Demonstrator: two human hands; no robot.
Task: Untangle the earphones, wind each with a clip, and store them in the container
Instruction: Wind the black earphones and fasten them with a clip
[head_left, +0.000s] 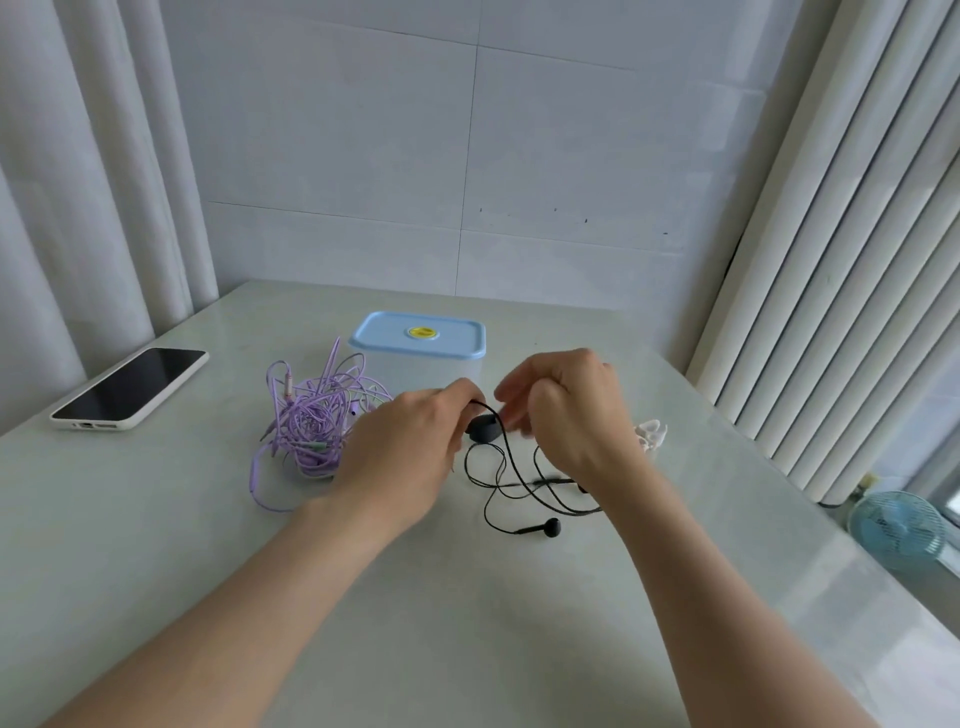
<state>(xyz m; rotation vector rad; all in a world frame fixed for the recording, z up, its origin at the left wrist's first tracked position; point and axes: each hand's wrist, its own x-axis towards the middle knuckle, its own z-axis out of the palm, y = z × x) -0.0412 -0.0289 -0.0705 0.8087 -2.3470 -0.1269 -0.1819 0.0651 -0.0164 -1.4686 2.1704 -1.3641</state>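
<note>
The purple earphones (311, 421) lie in a loose tangle on the table (467, 623), just beside the lidded container (418, 338). The left hand (410, 441) curls its fingers on the black clip (485, 428). Beside it, the right hand (566, 410) pinches the cord of the black earphones (524, 486), whose loops trail on the table. The cord looks light, limp and quick to snag. It is best held close to the clip and never tugged by the buds.
</note>
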